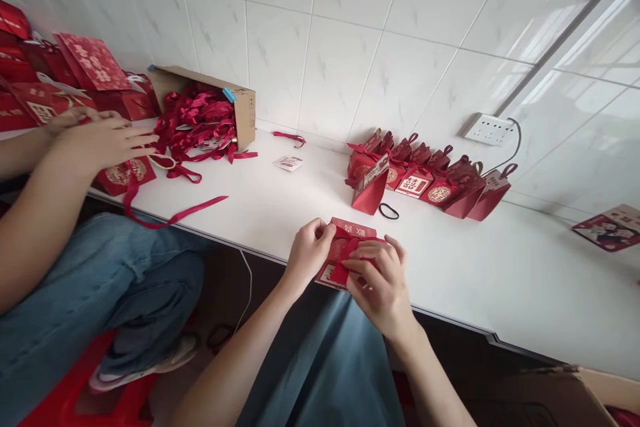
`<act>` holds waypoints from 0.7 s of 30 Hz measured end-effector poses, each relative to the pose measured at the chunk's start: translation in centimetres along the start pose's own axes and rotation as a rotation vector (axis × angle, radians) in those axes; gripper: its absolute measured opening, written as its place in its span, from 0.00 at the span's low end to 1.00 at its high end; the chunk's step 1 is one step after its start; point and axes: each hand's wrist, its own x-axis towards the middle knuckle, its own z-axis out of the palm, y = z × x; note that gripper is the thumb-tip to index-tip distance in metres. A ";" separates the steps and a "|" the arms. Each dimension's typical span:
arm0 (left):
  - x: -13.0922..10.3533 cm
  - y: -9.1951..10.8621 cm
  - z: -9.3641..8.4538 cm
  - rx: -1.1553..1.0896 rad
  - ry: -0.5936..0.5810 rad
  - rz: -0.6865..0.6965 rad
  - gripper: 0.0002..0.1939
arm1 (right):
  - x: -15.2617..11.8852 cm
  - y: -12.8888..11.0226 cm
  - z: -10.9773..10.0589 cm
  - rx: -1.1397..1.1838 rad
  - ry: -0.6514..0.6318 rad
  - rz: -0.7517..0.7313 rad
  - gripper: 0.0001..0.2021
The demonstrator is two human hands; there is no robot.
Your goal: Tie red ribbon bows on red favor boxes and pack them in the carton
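A red paper gift box (pixel 338 252) with pale lettering lies at the table's front edge, between my hands. Across it runs a red ribbon (pixel 350 244) gathered in what looks like a bow. My left hand (pixel 313 247) pinches the ribbon at the box's left side, thumb against curled fingers. On the right, my right hand (pixel 381 273) has its fingers bent over the ribbon, gripping it against the box. Part of the box is hidden under the right fingers. Just behind stands another red gift box (pixel 373 190), tilted, with a black hair tie (pixel 389 211) beside it.
Red gift boxes (pixel 417 181) stand in a row by the wall, under a power strip (pixel 487 129). A cardboard box (pixel 245 120) spills red ribbons (pixel 200 117). At left, a co-worker's hands (pixel 95 140) handle ribbon over a red box. An open carton (pixel 595 387) sits lower right.
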 end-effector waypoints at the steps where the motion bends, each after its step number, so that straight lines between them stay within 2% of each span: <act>1: 0.0 0.0 0.0 -0.004 -0.003 0.004 0.16 | -0.2 -0.4 0.2 -0.033 0.025 -0.026 0.05; 4: -0.2 0.1 0.0 -0.013 -0.011 0.006 0.16 | -0.8 -1.5 1.0 -0.102 0.035 -0.075 0.06; 8: -0.2 0.3 -0.1 -0.012 -0.016 -0.002 0.16 | -1.3 -2.6 1.5 -0.108 -0.022 -0.056 0.03; 12: 0.0 0.3 -0.6 0.010 -0.055 -0.011 0.18 | -1.6 -3.0 -0.7 0.082 -0.137 -0.073 0.15; 15: -0.2 0.3 -1.5 0.050 -0.129 -0.045 0.19 | -1.8 -1.8 -3.1 0.256 -0.120 -0.051 0.12; 17: -0.6 0.3 -2.2 0.062 -0.214 -0.061 0.19 | -2.0 -0.2 -4.1 0.283 -0.019 0.125 0.09; 19: -1.1 0.3 -2.7 0.081 -0.297 -0.066 0.22 | -2.3 1.7 -4.1 0.287 0.045 0.386 0.06; 21: -1.5 0.4 -3.1 0.102 -0.360 -0.064 0.25 | -2.7 3.4 -3.4 0.365 -0.014 0.597 0.16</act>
